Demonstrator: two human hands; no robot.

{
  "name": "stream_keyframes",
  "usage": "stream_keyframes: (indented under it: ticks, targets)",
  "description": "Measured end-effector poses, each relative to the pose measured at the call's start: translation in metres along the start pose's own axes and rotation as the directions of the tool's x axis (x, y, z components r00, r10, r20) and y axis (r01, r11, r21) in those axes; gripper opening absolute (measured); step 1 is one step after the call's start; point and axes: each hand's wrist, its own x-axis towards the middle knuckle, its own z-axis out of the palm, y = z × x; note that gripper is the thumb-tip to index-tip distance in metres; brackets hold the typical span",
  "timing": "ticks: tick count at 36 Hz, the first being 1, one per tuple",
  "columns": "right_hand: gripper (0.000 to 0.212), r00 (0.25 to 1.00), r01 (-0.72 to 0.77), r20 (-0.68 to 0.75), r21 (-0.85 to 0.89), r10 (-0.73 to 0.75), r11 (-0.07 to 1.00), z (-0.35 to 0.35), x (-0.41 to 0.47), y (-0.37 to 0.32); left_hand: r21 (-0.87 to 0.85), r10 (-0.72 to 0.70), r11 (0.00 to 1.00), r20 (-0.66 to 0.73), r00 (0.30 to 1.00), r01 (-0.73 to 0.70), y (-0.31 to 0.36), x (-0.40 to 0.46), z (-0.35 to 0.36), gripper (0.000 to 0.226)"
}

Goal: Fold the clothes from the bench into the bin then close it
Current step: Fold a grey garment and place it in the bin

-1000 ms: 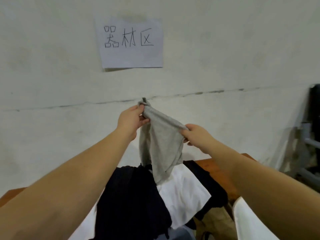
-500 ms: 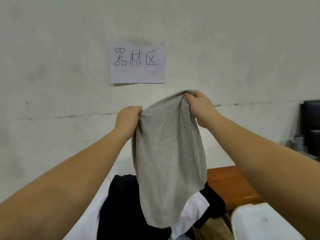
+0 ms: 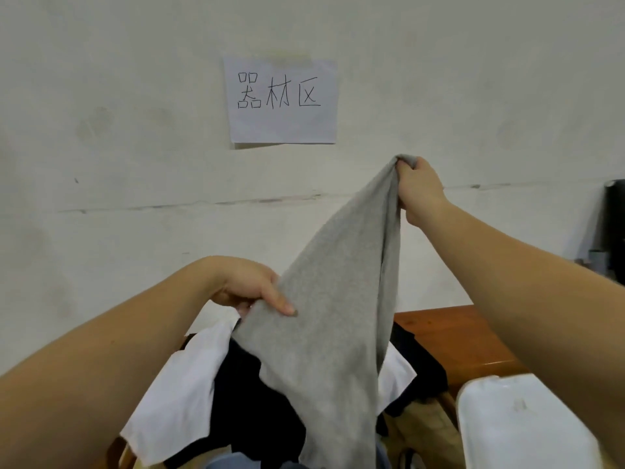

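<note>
White paper sheet [image 3: 283, 101] stuck on pale wall [image 3: 118, 113], handwritten black characters 器材区 on it, lower edge lifting slightly, casting shadow. Long horizontal crack [image 3: 203, 206] across wall below sheet. Faint smudges on plaster. Dark object [image 3: 615, 228] at right edge, grey pipe-like fitting [image 3: 597, 264] just beside it, details unclear.
</note>
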Motion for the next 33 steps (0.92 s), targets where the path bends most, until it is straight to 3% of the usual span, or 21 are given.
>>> stream_keyframes:
  ticks: [1,3,9,13,17,22,24,26,29,33]
  targets:
    - [0.014,1.000,-0.001,-0.013,-0.011,0.001,1.000,-0.002,0.000,0.001,0.080,-0.025,0.996,-0.011,1.000,0.026,-0.003,-0.002,0.003,0.002]
    - [0.018,1.000,-0.007,-0.025,-0.052,0.006,0.999,-0.005,-0.002,0.004,0.179,-0.009,0.984,-0.065,0.998,0.021,-0.010,-0.003,0.003,0.010]
    - [0.024,1.000,-0.031,0.000,-0.111,0.032,0.993,-0.001,-0.013,0.017,-0.036,0.166,0.981,-0.333,0.928,-0.189,-0.016,-0.006,0.005,0.014]
    - [0.029,0.995,0.051,0.094,-0.172,-0.035,0.984,0.010,-0.021,0.013,-0.165,0.202,0.938,-0.457,0.866,-0.305,-0.015,0.004,0.017,0.018]
    - [0.026,0.959,0.238,0.221,-0.284,-0.179,0.929,0.021,-0.028,0.002,-0.165,0.202,0.927,-0.540,0.817,-0.338,-0.001,0.021,0.040,0.043]
    - [0.016,0.872,0.457,0.384,-0.413,-0.305,0.788,0.035,-0.037,-0.012,-0.124,0.239,0.900,-0.661,0.711,-0.417,0.034,0.038,0.057,0.093]
    - [0.011,0.836,0.519,0.440,-0.438,-0.328,0.734,0.039,-0.041,-0.016,-0.132,0.249,0.886,-0.673,0.697,-0.444,0.047,0.040,0.057,0.098]
    - [0.012,0.813,0.551,0.472,-0.431,-0.342,0.715,0.039,-0.044,-0.019,-0.211,0.252,0.857,-0.624,0.740,-0.470,0.052,0.045,0.051,0.078]
    - [0.014,0.802,0.568,0.472,-0.411,-0.366,0.713,0.032,-0.043,-0.022,-0.212,0.237,0.895,-0.518,0.822,-0.391,0.041,0.055,0.048,0.022]
    - [0.022,0.840,0.535,0.355,-0.415,-0.410,0.736,0.016,-0.034,-0.022,-0.088,0.172,0.970,-0.422,0.890,-0.229,0.011,0.065,0.061,0.014]
